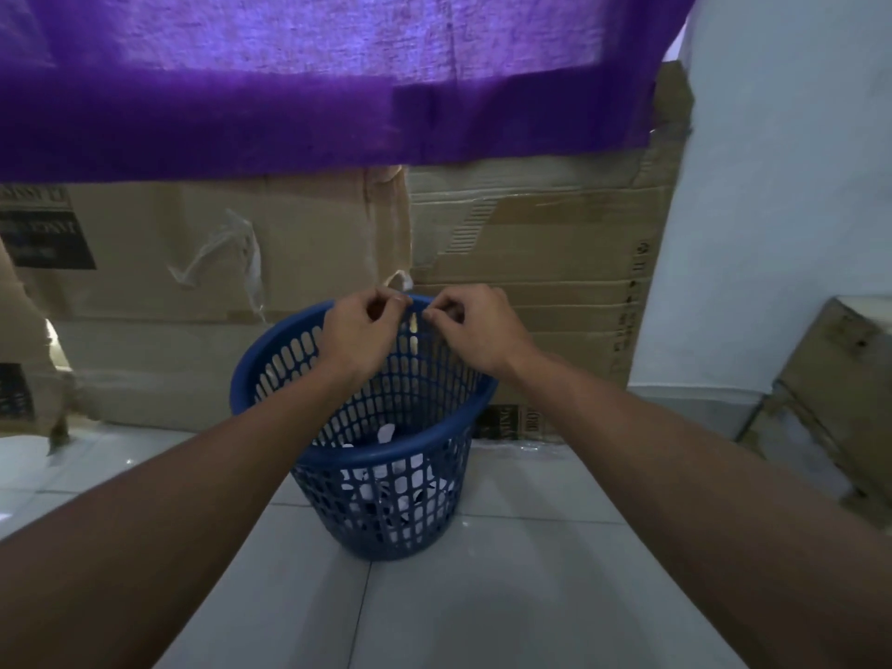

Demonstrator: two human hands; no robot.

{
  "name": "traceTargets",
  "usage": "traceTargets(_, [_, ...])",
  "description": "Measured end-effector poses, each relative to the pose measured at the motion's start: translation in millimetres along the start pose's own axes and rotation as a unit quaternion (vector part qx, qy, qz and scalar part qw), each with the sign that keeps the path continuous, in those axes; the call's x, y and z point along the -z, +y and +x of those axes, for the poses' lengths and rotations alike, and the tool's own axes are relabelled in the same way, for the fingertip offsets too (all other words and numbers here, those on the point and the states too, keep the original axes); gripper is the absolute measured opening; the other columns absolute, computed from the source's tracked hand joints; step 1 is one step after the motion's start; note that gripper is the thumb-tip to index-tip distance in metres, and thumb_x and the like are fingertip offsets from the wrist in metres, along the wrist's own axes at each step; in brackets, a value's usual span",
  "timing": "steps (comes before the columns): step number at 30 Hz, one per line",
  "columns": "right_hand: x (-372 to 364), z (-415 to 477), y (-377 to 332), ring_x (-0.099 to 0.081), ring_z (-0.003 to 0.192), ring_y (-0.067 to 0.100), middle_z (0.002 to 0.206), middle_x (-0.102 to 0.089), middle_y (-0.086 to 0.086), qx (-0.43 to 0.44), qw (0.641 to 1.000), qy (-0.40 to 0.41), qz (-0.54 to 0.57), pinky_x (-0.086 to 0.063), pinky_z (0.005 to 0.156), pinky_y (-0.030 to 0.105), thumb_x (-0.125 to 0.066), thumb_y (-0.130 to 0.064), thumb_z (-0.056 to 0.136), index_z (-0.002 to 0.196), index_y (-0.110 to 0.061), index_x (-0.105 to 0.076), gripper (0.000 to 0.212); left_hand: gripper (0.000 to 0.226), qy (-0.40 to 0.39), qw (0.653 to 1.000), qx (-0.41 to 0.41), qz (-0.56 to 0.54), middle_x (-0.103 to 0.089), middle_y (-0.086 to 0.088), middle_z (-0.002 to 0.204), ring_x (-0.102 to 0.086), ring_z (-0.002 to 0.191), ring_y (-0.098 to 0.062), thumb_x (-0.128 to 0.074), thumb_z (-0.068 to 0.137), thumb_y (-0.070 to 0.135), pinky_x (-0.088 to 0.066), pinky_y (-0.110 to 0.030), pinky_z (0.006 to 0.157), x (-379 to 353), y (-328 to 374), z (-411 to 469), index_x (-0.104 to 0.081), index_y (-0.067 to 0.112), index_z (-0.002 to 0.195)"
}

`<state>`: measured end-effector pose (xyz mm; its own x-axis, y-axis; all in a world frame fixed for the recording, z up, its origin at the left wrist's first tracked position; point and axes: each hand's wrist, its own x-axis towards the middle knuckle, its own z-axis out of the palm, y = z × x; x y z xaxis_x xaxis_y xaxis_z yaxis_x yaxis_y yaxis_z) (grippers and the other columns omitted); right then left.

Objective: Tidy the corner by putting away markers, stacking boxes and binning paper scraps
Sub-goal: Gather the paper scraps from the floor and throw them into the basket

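Note:
A blue plastic mesh bin [386,504] stands on the white tiled floor, with white paper scraps [386,433] lying inside it. Both my hands hover over its far rim. My left hand [359,330] pinches a small white paper scrap [400,280] that sticks up above its fingers. My right hand [475,330] has its fingertips pinched together close beside the left; whether it grips part of the scrap is unclear.
Flattened cardboard sheets [531,263] lean against the wall behind the bin, under a hanging purple cloth [313,89]. A cardboard box [835,379] sits at the right by the white wall. White floor tiles [482,596] spread in front.

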<state>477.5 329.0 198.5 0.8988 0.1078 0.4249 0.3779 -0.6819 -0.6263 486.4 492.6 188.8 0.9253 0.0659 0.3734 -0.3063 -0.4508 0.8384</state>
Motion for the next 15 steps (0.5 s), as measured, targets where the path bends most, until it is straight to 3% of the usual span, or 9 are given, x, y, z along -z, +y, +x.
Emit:
traceTargets(9, [84, -50, 52, -0.064, 0.055, 0.01, 0.067, -0.071, -0.004, -0.058, 0.993, 0.078, -0.066, -0.059, 0.062, 0.038, -0.064, -0.029, 0.093, 0.08, -0.02, -0.072, 0.018, 0.01, -0.067, 0.992, -0.102, -0.011, -0.069, 0.013, 0.087, -0.063, 0.083, -0.002, -0.061, 0.094, 0.029, -0.05, -0.02, 0.074, -84, 48, -15, -0.07, 0.026, 0.091])
traceTargets(15, [142, -107, 109, -0.066, 0.06, 0.016, 0.066, -0.071, -0.004, -0.134, 0.977, 0.138, -0.094, -0.058, 0.065, 0.039, -0.062, -0.035, 0.09, 0.08, -0.02, -0.071, 0.02, 0.01, -0.129, 0.983, -0.11, -0.064, -0.072, 0.009, 0.08, -0.061, 0.071, -0.003, -0.066, 0.089, 0.024, -0.047, -0.02, 0.067, -180, 89, -40, -0.074, 0.022, 0.085])
